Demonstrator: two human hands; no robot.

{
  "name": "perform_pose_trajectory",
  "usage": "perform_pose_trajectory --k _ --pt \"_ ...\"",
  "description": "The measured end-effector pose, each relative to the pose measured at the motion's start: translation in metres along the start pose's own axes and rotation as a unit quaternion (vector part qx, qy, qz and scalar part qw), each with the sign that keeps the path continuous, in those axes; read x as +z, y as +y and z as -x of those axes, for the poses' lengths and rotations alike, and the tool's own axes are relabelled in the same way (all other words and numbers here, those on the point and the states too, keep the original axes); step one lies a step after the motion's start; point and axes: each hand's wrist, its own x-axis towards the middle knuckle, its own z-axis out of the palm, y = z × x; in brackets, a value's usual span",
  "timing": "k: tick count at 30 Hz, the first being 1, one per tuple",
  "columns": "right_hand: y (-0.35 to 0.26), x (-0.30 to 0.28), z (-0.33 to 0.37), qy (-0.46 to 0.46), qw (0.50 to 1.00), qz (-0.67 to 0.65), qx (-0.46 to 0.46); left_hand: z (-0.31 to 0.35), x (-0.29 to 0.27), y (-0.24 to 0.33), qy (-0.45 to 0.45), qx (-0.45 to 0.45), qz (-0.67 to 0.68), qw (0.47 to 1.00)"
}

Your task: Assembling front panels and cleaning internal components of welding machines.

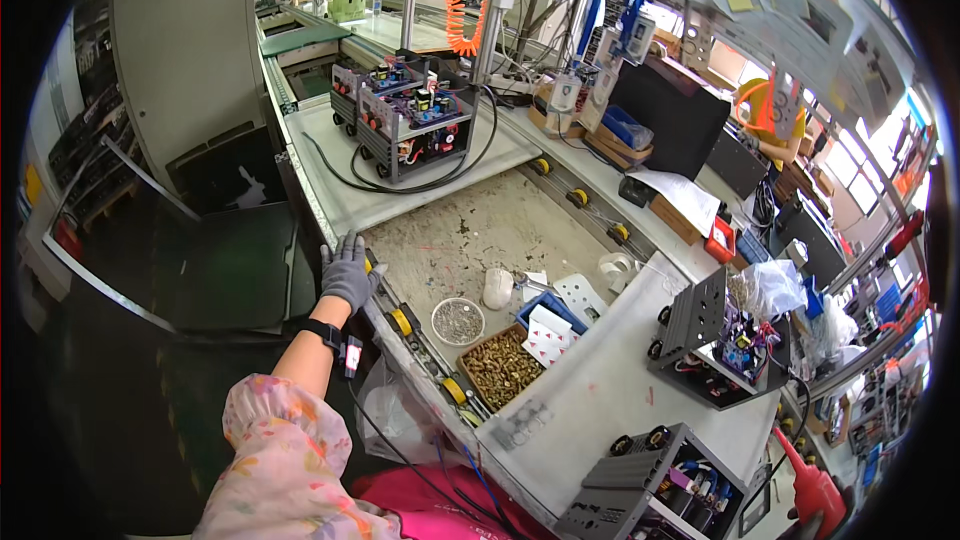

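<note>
My left hand (349, 278), in a grey glove, reaches out to the near side rail of the line. Its fingers are spread and rest at the corner of a white pallet board (345, 212), holding nothing. On that board stand grey metal chassis units (418, 125) with exposed circuit boards and a black cable (440, 180). At the lower right edge, my right hand (818, 526), mostly cut off and dark, is closed round a red tool with a long tapered nose (818, 488). Nearest to that tool is an open grey chassis (655, 485) with wiring inside.
Between the boards lie a box of brass-coloured fasteners (500, 368), a round tub of small screws (458, 322) and a blue tray (570, 312). Another chassis (720, 340) sits on the right-hand board (600, 390). An orange coiled hose (462, 20) hangs above. Another person (785, 115) is at the far right.
</note>
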Motion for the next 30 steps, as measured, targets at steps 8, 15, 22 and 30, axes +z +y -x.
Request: perform_pose_trajectory --k 8,15,22,30 --pt "-0.036 0.012 0.020 0.001 0.998 -0.039 0.042 -0.027 -0.003 -0.008 -0.006 -0.009 0.026 1.000" --pt "-0.054 0.048 0.041 -0.003 0.999 -0.036 0.040 -0.033 0.005 -0.021 0.061 0.084 0.058 0.993" --pt "-0.060 0.082 0.056 -0.006 0.996 -0.053 0.069 -0.038 0.005 -0.014 0.060 0.088 -0.023 0.994" --pt "-0.034 0.038 0.060 -0.014 0.997 -0.052 0.057 -0.090 -0.005 -0.024 0.033 -0.059 0.004 0.998"
